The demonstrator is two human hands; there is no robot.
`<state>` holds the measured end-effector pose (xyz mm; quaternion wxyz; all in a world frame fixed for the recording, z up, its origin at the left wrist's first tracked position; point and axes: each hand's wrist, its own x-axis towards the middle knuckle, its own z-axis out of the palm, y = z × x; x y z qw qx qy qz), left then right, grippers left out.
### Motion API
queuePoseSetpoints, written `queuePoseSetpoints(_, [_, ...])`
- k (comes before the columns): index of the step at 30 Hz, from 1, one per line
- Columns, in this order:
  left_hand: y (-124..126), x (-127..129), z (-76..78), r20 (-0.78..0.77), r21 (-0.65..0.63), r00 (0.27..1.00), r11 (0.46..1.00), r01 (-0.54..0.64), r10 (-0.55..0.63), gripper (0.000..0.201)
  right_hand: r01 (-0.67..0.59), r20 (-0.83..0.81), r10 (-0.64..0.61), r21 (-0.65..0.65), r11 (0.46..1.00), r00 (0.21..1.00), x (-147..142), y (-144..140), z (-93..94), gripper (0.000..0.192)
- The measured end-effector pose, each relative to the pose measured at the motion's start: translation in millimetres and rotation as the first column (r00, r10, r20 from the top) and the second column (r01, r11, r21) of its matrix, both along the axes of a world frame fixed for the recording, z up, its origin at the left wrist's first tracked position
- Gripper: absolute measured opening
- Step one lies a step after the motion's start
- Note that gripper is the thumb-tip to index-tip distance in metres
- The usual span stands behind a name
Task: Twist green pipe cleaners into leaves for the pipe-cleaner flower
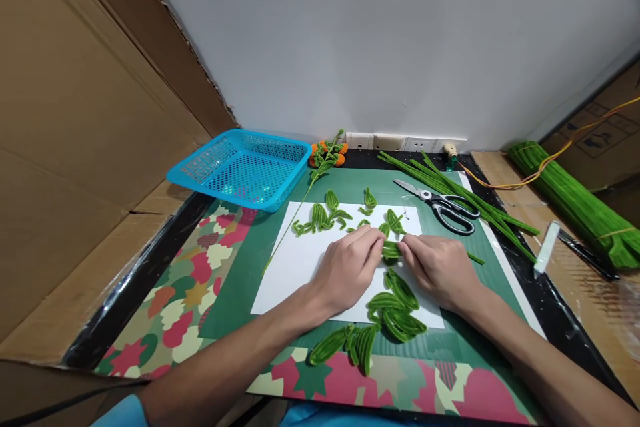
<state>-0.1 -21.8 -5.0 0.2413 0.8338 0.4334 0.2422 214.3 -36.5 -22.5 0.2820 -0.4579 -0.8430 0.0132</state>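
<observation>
While my left hand (350,263) pinches one end of a small looped leaf of fuzzy green wire (391,250), my right hand (443,267) pinches the other, both with the fingers curled in tight and the knuckles up. The looped leaf sits in the narrow gap between them, over the right part of a plain white rectangular paper sheet (295,280). A short green fuzzy stem end (476,258) shows past my right hand; I cannot tell whether it belongs to what I hold.

Just beyond my hands lie small green leaf shapes with curled ends (320,219), most of them on the paper. Nearer to me, larger green oval leaves (400,323) overlap in a pile across the paper's near edge, with more green striped leaves (327,347) lying to their left.

Under the paper is a dark green mat (235,293), itself on a red, cream and green patterned sheet (190,300) that covers much of the black-edged desk (167,250). A blue perforated plastic basket (240,173) stands at the far left, and beside it rest orange fuzzy flowers (341,160) on green stalks. To the far right, black-and-grey scissors (440,203) lie open against long loose green fuzzy stems (450,187). A thick bundle of green fuzzy stems (575,200) rests on brown cardboard (493,163) farther right.
</observation>
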Motion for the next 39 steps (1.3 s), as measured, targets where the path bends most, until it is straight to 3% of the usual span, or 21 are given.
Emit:
queuePoseSetpoints(5, [-3.6,5.4,-2.9,-0.413,0.232,0.911,0.966,0.114,-0.008,0.014,0.068,0.278,-0.070,0.019,0.998,0.958,-6.7,-0.9,-1.1,0.039])
queuePoseSetpoints(10, [-8.4,16.8,-0.8,-0.567,0.299,0.822,0.944,0.137,0.060,0.012,0.223,0.467,-0.177,-0.046,0.974,0.866,-22.6,-8.9,4.7,0.026])
queuePoseSetpoints(18, [-9.8,27.2,0.6,-0.630,0.300,0.770,0.946,0.120,0.102,0.012,0.363,0.588,-0.181,-0.207,0.908,0.788,-38.1,-12.0,18.2,0.018])
queuePoseSetpoints(39, [-6.6,23.4,-0.4,-0.628,0.278,0.774,0.953,0.124,0.083,0.016,0.381,0.558,-0.178,-0.271,0.884,0.810,-35.7,-5.9,17.8,0.016])
